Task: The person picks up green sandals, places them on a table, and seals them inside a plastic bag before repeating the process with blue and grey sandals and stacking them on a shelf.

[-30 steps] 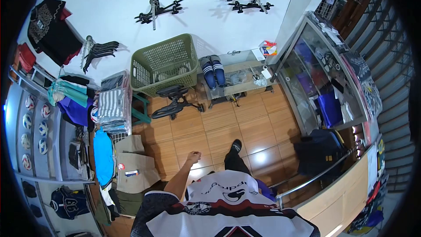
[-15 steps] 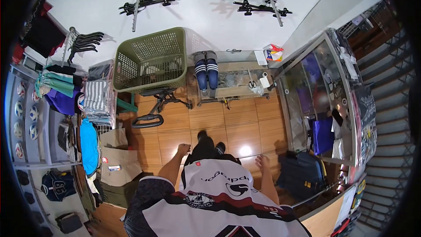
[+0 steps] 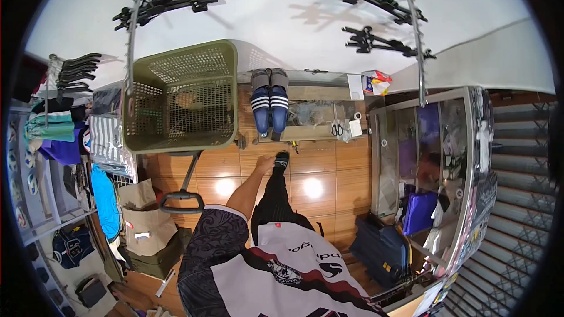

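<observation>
My left hand [image 3: 267,164] hangs forward beside my dark-shod foot [image 3: 282,159], its fingers loosely curled with nothing seen in them. My right hand is out of view. The nearest things ahead are a pair of blue slides with white stripes [image 3: 271,110], standing on a low glass-topped table [image 3: 320,91]. To the left of them is a large green plastic basket [image 3: 232,82], set on a folding trolley with a black handle [image 3: 182,202]. Scissors [image 3: 336,129] and a white roll of tape [image 3: 358,116] lie at the table's right end.
A glass display case [image 3: 379,158] lines the right side, with dark bags [image 3: 382,249] at its foot. Brown paper bags [image 3: 147,226] and folded striped clothes [image 3: 107,135] are on the left. Two metal hanging rails [image 3: 420,64] jut from the wall. Wood-look tiles [image 3: 317,167] cover the floor.
My view has moved forward, nearer the basket and the table. My left arm and one foot have swung ahead. My right hand has gone out of view.
</observation>
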`<state>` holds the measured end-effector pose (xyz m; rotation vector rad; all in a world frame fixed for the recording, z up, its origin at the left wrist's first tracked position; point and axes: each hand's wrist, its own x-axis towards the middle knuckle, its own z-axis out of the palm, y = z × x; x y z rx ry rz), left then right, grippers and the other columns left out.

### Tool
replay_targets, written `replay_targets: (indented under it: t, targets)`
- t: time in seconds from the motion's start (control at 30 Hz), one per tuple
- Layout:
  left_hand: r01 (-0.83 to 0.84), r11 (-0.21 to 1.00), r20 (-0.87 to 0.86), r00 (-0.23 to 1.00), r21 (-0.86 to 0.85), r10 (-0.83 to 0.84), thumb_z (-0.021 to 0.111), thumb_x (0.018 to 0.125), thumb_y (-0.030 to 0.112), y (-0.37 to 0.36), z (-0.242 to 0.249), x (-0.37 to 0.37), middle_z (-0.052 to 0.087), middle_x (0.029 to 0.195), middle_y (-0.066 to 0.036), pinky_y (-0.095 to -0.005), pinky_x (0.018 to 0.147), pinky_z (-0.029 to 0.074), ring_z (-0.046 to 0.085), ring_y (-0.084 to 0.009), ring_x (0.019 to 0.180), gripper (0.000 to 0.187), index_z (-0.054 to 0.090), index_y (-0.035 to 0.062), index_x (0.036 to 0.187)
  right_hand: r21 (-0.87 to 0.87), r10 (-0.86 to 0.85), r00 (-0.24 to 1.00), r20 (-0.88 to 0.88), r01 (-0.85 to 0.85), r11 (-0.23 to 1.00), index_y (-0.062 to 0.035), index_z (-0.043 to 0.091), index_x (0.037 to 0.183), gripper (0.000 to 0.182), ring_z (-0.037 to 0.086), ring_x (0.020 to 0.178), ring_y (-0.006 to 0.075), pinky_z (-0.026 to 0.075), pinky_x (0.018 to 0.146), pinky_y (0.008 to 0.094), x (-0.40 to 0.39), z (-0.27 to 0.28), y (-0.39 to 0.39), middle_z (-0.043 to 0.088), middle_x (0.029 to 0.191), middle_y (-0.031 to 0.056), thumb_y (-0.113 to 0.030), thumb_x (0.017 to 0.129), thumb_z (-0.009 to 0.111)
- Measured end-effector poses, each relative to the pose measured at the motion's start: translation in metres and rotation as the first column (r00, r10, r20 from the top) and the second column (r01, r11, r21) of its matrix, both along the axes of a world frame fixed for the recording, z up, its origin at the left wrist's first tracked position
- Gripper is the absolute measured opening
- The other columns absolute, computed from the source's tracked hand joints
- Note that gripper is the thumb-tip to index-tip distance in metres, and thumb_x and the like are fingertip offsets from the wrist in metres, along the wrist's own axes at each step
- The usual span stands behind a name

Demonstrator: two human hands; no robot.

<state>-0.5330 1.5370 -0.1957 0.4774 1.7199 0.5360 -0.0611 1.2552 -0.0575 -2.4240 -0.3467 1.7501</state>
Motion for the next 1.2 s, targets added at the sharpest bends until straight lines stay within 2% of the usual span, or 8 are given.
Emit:
replay_targets:
  t: [0.27, 0.33, 0.37, 0.63, 0.8, 0.93, 1.13, 1.2]
  targets:
    - [-0.357, 0.934, 0.286, 0.893, -0.023, 0.348, 0.069, 0.093, 0.028, 0.152, -0.070, -0.015, 0.067, 0.079, -0.009, -0.0309, 0.053, 0.053, 0.064, -0.0190, 0.062, 0.025, 0.072, 0.0044, 0.098, 0.014, 0.204, 0.975, 0.093, -0.206, 0.978, 0.0003, 0.061, 0.124, 0.036, 0.070, 0.076, 0.0230, 0.058, 0.062, 0.0347, -0.025, 0.046, 0.081, 0.073, 0.104, 0.0152, -0.024, 0.097, 0.066]
    - [-0.397, 0.911, 0.269, 0.870, -0.112, 0.412, 0.066, 0.094, 0.023, 0.179, -0.072, -0.022, 0.066, 0.074, -0.008, -0.0302, 0.045, 0.047, 0.060, -0.0176, 0.055, 0.019, 0.069, 0.0046, 0.092, 0.030, 0.062, 0.996, 0.069, -0.064, 0.998, 0.0010, 0.061, 0.125, 0.037, 0.070, 0.076, 0.0231, 0.059, 0.062, 0.0336, -0.027, 0.050, 0.108, 0.073, 0.106, 0.0159, -0.023, 0.097, 0.066]
    - [-0.417, 0.896, 0.258, 0.858, -0.154, 0.444, 0.065, 0.094, 0.020, 0.189, -0.077, -0.027, 0.066, 0.072, -0.008, -0.0298, 0.041, 0.044, 0.058, -0.0170, 0.052, 0.017, 0.068, 0.0047, 0.089, -0.026, -0.241, 0.969, 0.056, 0.243, 0.970, 0.0015, 0.060, 0.125, 0.037, 0.070, 0.077, 0.0229, 0.059, 0.063, 0.0336, -0.046, 0.068, 0.138, 0.073, 0.106, 0.0160, -0.022, 0.097, 0.066]
    - [-0.750, 0.484, 0.197, 0.445, -0.452, 0.874, 0.078, 0.089, 0.031, 0.240, -0.106, -0.051, 0.055, 0.102, -0.011, -0.0411, 0.074, 0.058, 0.062, -0.0257, 0.085, 0.039, 0.059, 0.0087, 0.115, -0.024, -0.078, 0.997, 0.024, 0.079, 0.997, -0.0011, 0.058, 0.132, 0.038, 0.073, 0.087, 0.0215, 0.055, 0.063, 0.0301, -0.089, 0.095, 0.217, 0.073, 0.111, 0.0143, -0.023, 0.101, 0.064]
    - [-0.785, 0.356, 0.196, 0.298, -0.507, 0.934, 0.079, 0.089, 0.035, 0.256, -0.133, -0.059, 0.053, 0.115, -0.013, -0.0460, 0.085, 0.056, 0.060, -0.0300, 0.100, 0.055, 0.052, 0.0131, 0.132, 0.015, -0.031, 0.999, 0.033, 0.031, 0.999, 0.0041, 0.062, 0.123, 0.033, 0.071, 0.075, 0.0154, 0.052, 0.056, 0.0240, -0.119, 0.108, 0.251, 0.071, 0.092, 0.0098, -0.017, 0.098, 0.068]
    - [-0.799, 0.384, 0.236, 0.307, -0.462, 0.922, 0.071, 0.097, 0.026, 0.248, -0.147, -0.060, 0.057, 0.118, -0.014, -0.0443, 0.081, 0.058, 0.064, -0.0304, 0.098, 0.050, 0.049, 0.0147, 0.141, -0.020, 0.055, 0.998, 0.022, -0.055, 0.998, 0.0007, 0.062, 0.127, 0.034, 0.073, 0.087, 0.0192, 0.054, 0.063, 0.0270, -0.118, 0.106, 0.258, 0.074, 0.111, 0.0130, -0.022, 0.102, 0.064]
    - [-0.947, 0.129, 0.300, 0.037, -0.293, 0.953, 0.058, 0.102, 0.011, 0.240, -0.138, -0.045, 0.062, 0.104, -0.012, -0.0346, 0.072, 0.059, 0.066, -0.0237, 0.083, 0.027, 0.054, 0.0115, 0.129, 0.039, -0.004, 1.000, -0.004, 0.004, 0.999, 0.0026, 0.061, 0.127, 0.035, 0.073, 0.087, 0.0206, 0.056, 0.065, 0.0282, -0.096, 0.085, 0.243, 0.073, 0.109, 0.0144, -0.019, 0.100, 0.066]
    - [-0.940, 0.210, 0.345, 0.109, -0.270, 0.932, 0.055, 0.103, 0.011, 0.230, -0.130, -0.043, 0.063, 0.103, -0.011, -0.0336, 0.071, 0.059, 0.066, -0.0231, 0.081, 0.023, 0.055, 0.0110, 0.125, 0.032, 0.032, 0.999, 0.019, -0.032, 0.999, 0.0034, 0.060, 0.127, 0.035, 0.073, 0.088, 0.0214, 0.057, 0.066, 0.0291, -0.092, 0.083, 0.240, 0.073, 0.109, 0.0146, -0.018, 0.100, 0.067]
